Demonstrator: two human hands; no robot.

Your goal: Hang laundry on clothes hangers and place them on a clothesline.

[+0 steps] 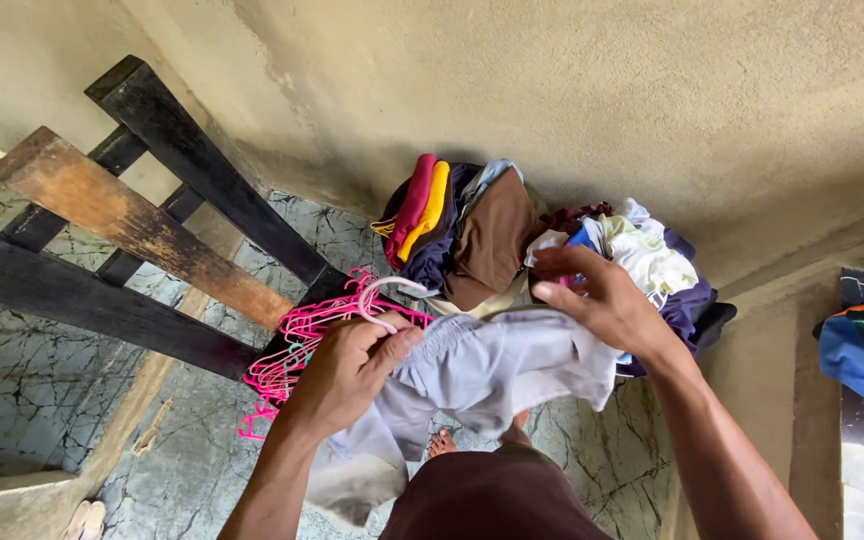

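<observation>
Both hands pinch the grey shorts [492,365], the left hand [347,370] also gripping, I think, a pink hanger [377,292], shorts not yet hung, and a clothes pile [492,235] waits just beyond the fingers.

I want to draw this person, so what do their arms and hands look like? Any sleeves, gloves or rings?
Both arms are bare as far up as the picture shows, with no sleeves. The left hand and right hand wear no gloves, and no rings, watch or bracelets show.

A pale lilac-grey garment [492,365] hangs crumpled and loose in the air, its upper edge stretched over a white hanger [384,290].
</observation>
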